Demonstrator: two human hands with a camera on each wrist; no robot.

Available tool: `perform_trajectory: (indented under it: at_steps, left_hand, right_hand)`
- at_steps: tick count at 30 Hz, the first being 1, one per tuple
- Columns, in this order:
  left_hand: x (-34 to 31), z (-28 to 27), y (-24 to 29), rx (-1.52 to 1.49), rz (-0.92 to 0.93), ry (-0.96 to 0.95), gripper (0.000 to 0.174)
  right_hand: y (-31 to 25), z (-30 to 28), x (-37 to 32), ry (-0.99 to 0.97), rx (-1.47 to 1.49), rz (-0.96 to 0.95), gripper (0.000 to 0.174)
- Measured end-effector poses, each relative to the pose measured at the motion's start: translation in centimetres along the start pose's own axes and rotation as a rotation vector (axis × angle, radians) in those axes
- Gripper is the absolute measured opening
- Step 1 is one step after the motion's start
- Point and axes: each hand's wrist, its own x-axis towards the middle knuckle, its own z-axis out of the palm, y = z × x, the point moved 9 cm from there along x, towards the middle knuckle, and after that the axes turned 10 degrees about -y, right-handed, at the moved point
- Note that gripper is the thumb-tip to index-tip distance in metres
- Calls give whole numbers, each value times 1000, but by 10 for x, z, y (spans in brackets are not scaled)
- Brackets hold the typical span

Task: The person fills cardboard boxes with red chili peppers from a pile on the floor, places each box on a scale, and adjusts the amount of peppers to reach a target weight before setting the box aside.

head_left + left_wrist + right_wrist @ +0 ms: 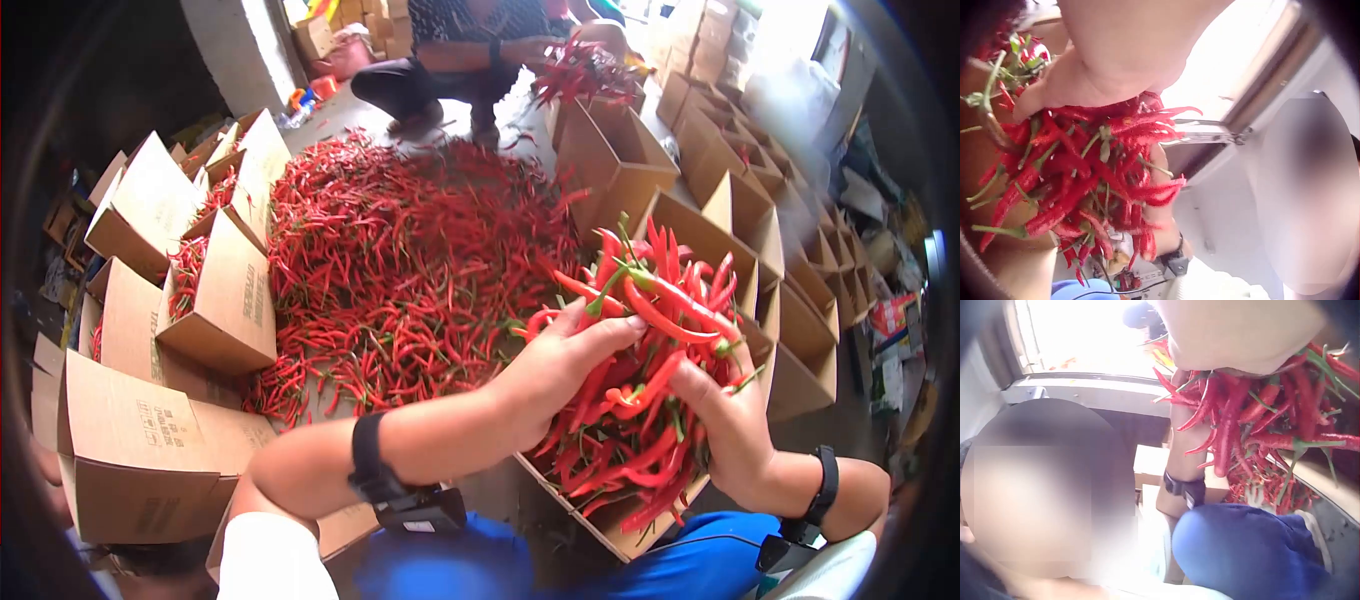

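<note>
Your left hand (pixel 555 375) is clamped on a loose bunch of slender, glossy red chili peppers with green stems (pixel 655 410), its thumb lying across the top. Your right hand (pixel 738 430) grips the same bunch from the opposite side, thumb pressed against the peppers. Stems and tips stick out at all angles; both wrist views show peppers hanging beneath the palms.

Bunch position: in front of you, over an open brown cardboard box (pixel 562 492). Whether the lowest peppers touch that box, you cannot tell. You wear a black strap with a small device (pixel 425 510) on the left wrist and a similar one (pixel 797 535) on the right. Blue trousers (pixel 700 555) show below.

Farther out: a broad heap of red chili peppers (pixel 400 270) covers the floor ahead. Printed tan cartons (pixel 225 300), several holding peppers, line its left side; open brown cartons (pixel 615 180) line its right. Beyond the heap, a crouching person in a dark patterned top (pixel 470 25) holds another pepper bunch (pixel 590 75).
</note>
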Motion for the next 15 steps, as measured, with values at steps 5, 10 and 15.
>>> perform_trajectory:
  at_steps: [5,10,15]
  left_hand:
    - [10,-49,-82,275,-602,-20,32]
    - [8,-75,-38,1403,-731,-249,52]
    - [-30,-112,34,862,-414,-89,37]
  right_hand:
    - [89,-55,-32,63,-546,308,78]
    - [120,-21,1,-561,-1298,283,68]
    - [117,12,21,-1029,-1306,640,31]
